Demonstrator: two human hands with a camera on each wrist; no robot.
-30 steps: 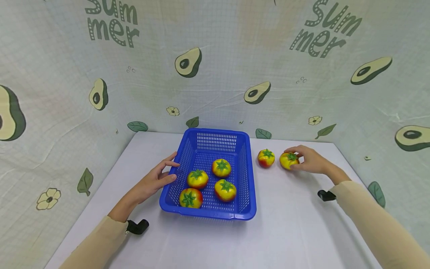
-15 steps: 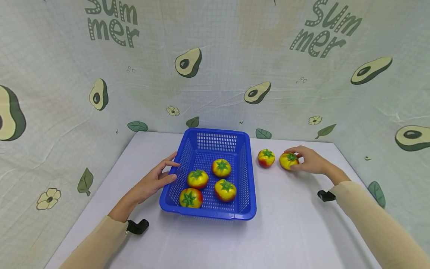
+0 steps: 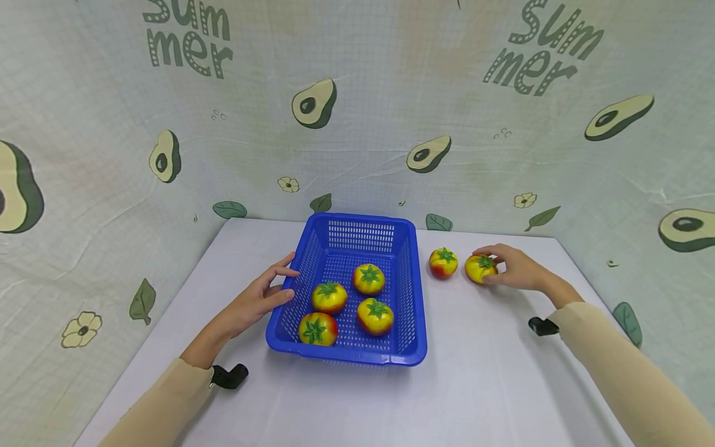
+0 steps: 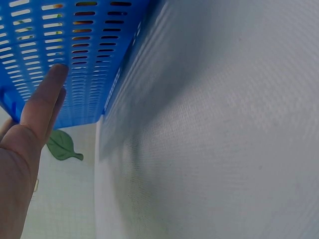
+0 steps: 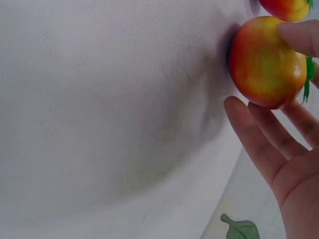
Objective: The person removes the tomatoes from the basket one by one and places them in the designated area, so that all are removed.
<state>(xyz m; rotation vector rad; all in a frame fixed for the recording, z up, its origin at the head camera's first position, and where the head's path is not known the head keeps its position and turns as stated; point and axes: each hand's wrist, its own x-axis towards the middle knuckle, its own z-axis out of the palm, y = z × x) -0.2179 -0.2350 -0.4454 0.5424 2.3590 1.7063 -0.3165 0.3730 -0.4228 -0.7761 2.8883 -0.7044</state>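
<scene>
My right hand (image 3: 515, 267) holds a yellow-red tomato (image 3: 480, 268) with a green leafy top, resting on the table at the right. In the right wrist view the thumb lies on one side of this tomato (image 5: 266, 62) and the fingers on the other. A second tomato (image 3: 443, 264) sits just left of it. My left hand (image 3: 254, 304) rests against the left side of a blue plastic basket (image 3: 416, 298), its fingers fairly straight at the rim. The left wrist view shows fingertips touching the slotted outer wall (image 4: 82, 59). Several tomatoes (image 3: 368, 279) lie inside the basket.
The white table (image 3: 475, 385) reaches back to a pale cloth backdrop (image 3: 368, 112) printed with avocados and leaves. Cloth hangs on the left and right sides too. Black wrist cameras (image 3: 229, 376) are worn at both cuffs.
</scene>
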